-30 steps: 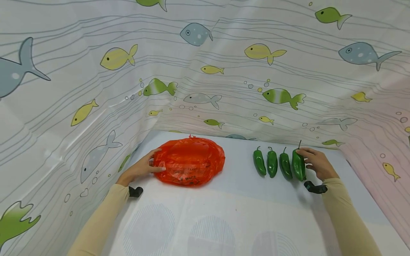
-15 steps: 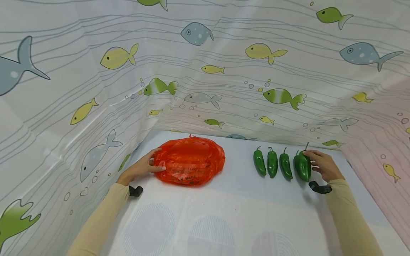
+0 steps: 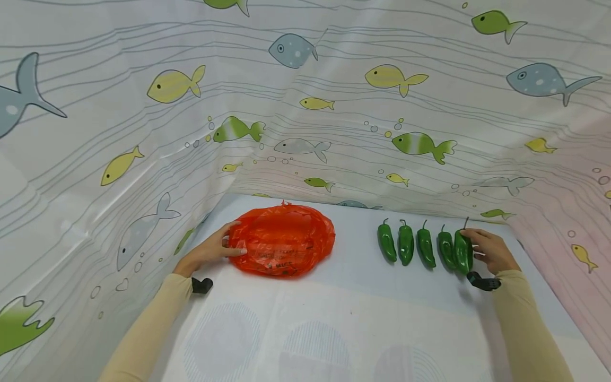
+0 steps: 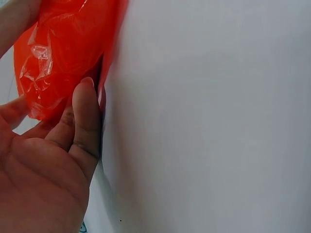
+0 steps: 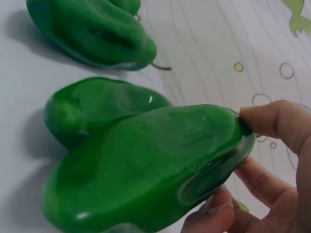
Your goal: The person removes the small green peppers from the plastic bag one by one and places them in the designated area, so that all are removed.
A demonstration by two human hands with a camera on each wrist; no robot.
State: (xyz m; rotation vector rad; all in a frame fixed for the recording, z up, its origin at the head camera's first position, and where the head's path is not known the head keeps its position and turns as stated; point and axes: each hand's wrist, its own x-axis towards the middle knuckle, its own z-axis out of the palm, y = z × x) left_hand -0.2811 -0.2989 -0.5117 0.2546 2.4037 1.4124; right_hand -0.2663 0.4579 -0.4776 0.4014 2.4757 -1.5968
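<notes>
My left hand [image 3: 210,249] holds the left edge of a crumpled red plastic bag [image 3: 291,239], which lies flat with printing on its front part. In the left wrist view, fingers [image 4: 86,114] curl up against the edge of the red film. Far to the right, my right hand [image 3: 489,246] pinches a glossy green chili pepper [image 3: 463,252] by its stem end, tip pointing toward me. The right wrist view shows this pepper [image 5: 141,165] overlapping another green pepper [image 5: 97,104] behind it. That neighbour [image 3: 446,249] ends a side-by-side row of several similar peppers [image 3: 406,245], stems pointing away.
A white tabletop [image 3: 353,302] with faint circle prints stretches between the arms. A curtain [image 3: 334,116] with printed fish rises behind the table and along both sides. Each wrist wears a black camera mount [image 3: 483,281].
My right hand has moved to the right with the pinched pepper, and the pepper it covered before now shows at the end of the row. The left hand and bag stay put.
</notes>
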